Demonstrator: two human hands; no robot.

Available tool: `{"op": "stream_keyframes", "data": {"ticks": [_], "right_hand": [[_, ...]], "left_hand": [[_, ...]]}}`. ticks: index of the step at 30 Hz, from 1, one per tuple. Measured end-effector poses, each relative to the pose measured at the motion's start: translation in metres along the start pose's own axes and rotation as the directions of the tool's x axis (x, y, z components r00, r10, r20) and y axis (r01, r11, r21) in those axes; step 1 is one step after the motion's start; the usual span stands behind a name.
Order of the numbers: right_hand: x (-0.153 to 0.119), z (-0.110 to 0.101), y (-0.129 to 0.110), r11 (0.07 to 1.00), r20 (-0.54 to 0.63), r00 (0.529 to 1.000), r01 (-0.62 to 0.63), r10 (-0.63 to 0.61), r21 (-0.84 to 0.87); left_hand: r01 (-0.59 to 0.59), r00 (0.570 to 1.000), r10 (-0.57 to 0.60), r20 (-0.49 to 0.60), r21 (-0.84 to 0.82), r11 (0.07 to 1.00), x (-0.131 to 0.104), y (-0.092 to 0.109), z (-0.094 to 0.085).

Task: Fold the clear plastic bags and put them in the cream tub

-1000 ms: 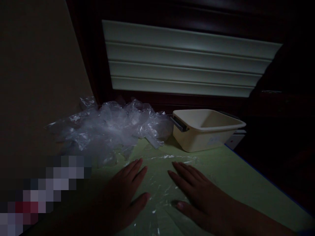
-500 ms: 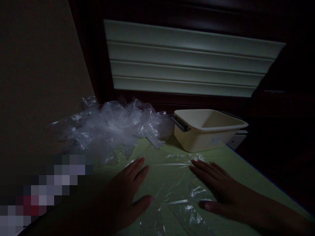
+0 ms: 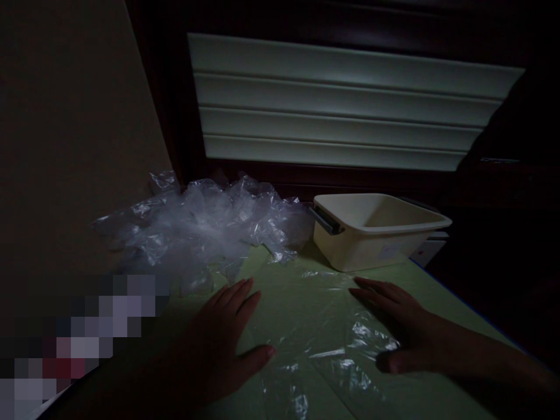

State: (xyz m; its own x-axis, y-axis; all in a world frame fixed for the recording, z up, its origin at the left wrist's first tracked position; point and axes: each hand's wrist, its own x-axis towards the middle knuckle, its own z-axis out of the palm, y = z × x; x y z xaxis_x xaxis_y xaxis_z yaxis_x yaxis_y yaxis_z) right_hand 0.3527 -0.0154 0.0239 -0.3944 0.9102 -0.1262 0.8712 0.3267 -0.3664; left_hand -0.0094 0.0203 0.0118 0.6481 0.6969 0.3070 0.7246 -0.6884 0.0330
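Note:
A thin clear plastic sheet or bag lies spread over the green tabletop, with shiny creases. On its left side my left hand rests palm down, thumb and fingers apart, holding nothing. My right hand is at the sheet's right side, its fingers stretched forward and the thumb apart. Whether the right palm presses on the plastic is too dark to tell. Ahead of the left hand sits a large heap of crumpled clear plastic.
A cream plastic tub with dark handles stands at the back right, a pale box partly hidden behind it. Dark wood with pale slats rises behind the table. A wall is at the left, above a blurred-out patch.
My right hand has moved right and turned slightly. The plastic between the hands has shifted, with new creases near the right thumb. My left hand has barely moved. The view has shifted slightly.

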Motion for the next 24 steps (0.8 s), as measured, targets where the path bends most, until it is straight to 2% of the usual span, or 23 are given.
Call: {"op": "stream_keyframes", "data": {"ticks": [4,7,11,13,14,16,17,18,20,21,24], "right_hand": [[-0.006,0.001,0.012,1.0,-0.1,0.995,-0.003,0.005,0.017],[-0.009,-0.004,0.006,0.999,-0.181,0.983,-0.019,0.028,0.05],[-0.011,-0.014,-0.033,1.0,-0.25,0.968,-0.011,0.017,0.026],[-0.009,-0.017,-0.063,0.993,-0.258,0.959,0.108,-0.118,-0.051],[-0.007,-0.016,-0.079,0.974,-0.242,0.944,0.205,-0.224,-0.099],[0.0,-0.009,-0.105,0.899,-0.21,0.877,0.401,-0.433,-0.179],[0.004,-0.002,-0.115,0.854,-0.211,0.83,0.482,-0.517,-0.198],[0.009,0.007,-0.122,0.814,-0.262,0.771,0.54,-0.58,-0.212],[0.019,0.029,-0.128,0.773,-0.29,0.716,0.585,-0.635,-0.246],[0.024,0.039,-0.128,0.721,-0.35,0.631,0.624,-0.692,-0.302],[0.035,0.065,-0.122,0.657,-0.346,0.559,0.657,-0.754,-0.37]], "left_hand": [[0.008,1.0,-0.008,-0.024,-0.005,1.0,-0.002,-0.001,0.0],[0.002,0.999,-0.004,-0.042,-0.025,1.0,-0.002,-0.001,-0.002],[0.003,0.996,-0.005,-0.09,-0.025,1.0,-0.001,0.001,-0.002],[-0.008,0.994,0.006,-0.112,-0.018,1.0,-0.001,0.001,-0.001],[-0.018,0.993,0.015,-0.119,-0.018,1.0,-0.001,0.001,-0.001],[-0.043,0.988,0.04,-0.146,-0.02,0.999,0.0,0.001,0.0],[-0.057,0.987,0.053,-0.154,-0.019,0.998,0.0,0.001,0.0],[-0.064,0.984,0.061,-0.165,-0.015,0.998,0.001,0.0,0.0],[-0.069,0.979,0.066,-0.191,-0.01,0.998,0.002,-0.001,0.0],[-0.07,0.978,0.066,-0.199,-0.015,0.997,0.002,-0.001,0.0],[-0.073,0.972,0.056,-0.228,-0.065,0.995,0.004,-0.002,0.0]]}}
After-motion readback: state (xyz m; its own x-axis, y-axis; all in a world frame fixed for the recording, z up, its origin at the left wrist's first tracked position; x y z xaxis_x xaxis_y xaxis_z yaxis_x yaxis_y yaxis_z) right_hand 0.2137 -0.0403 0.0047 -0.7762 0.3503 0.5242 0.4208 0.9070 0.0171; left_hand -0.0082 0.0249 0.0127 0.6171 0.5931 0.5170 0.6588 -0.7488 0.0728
